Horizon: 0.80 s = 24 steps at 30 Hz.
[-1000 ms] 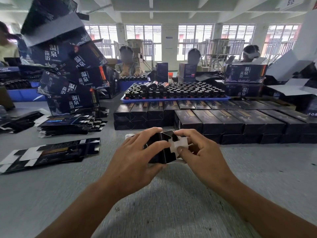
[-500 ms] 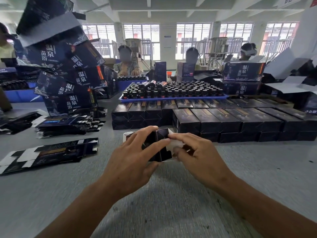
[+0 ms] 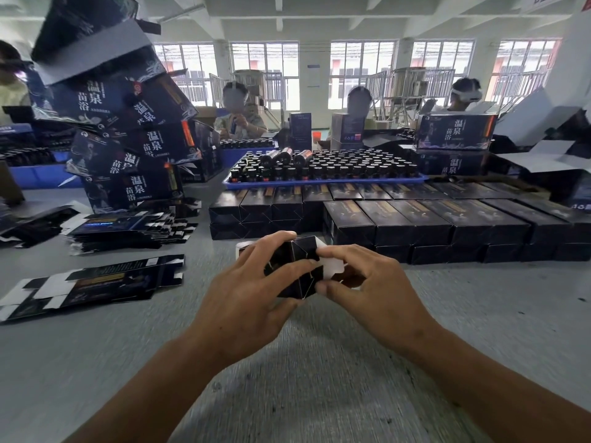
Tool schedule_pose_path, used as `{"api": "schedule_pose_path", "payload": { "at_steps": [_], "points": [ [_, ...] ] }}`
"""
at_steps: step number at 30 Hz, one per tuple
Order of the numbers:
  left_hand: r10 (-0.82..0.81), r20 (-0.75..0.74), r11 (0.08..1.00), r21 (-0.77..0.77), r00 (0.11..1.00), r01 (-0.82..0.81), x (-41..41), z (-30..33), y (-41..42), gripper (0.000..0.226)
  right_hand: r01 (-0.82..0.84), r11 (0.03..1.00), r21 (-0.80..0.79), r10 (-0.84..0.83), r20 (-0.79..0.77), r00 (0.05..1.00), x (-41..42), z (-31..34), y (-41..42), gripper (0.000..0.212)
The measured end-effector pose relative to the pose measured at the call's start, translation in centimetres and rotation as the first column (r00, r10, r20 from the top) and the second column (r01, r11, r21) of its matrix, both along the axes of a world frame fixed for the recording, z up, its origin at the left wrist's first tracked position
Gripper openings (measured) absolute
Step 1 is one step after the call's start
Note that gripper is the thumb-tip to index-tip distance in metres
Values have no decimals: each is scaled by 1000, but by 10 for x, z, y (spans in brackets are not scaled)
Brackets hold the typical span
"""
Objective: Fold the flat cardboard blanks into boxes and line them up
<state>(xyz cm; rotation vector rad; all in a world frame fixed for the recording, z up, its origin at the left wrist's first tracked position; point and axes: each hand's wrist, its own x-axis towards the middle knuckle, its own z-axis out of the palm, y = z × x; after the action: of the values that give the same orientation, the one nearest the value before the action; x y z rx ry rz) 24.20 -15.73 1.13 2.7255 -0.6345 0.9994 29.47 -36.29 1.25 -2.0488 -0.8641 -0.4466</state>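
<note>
Half-formed box (image 3: 292, 266) held above the grey bench (image 3: 319, 378), in front of the rows of finished boxes (image 3: 447, 223). Left hand (image 3: 246, 302), grip closed around the body; right hand (image 3: 374, 292), grip pinching a white end flap (image 3: 332, 266). Thin card: judged light, easily creased, best held by its edges. Far end hidden; flat blanks (image 3: 96, 282) blurred.

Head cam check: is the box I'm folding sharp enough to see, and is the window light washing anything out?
Head view: the box between left hand and right hand is readable, its white flap clear; the table foreground shows motion smear; the windows are bright, nearly blown out; wide-angle bending tilts the stacked cartons at left.
</note>
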Motion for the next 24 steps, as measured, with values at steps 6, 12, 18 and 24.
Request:
{"api": "schedule_pose_path", "payload": {
  "at_steps": [6,12,18,24],
  "points": [
    [6,16,999,37,1000,-7,1,-1,0,49,23,999,25,-24,24,999,0,-2,1,45],
    [42,7,999,-8,999,-42,2,-2,3,53,-36,993,108,49,-121,991,2,-2,-1,58],
    [24,16,998,-61,1000,-23,0,-3,-2,66,-70,979,192,101,-156,983,-1,1,1,26],
    [24,-3,992,-124,1000,-24,-3,-4,-11,93,-19,976,216,67,-219,974,2,0,3,19]
  ]
}}
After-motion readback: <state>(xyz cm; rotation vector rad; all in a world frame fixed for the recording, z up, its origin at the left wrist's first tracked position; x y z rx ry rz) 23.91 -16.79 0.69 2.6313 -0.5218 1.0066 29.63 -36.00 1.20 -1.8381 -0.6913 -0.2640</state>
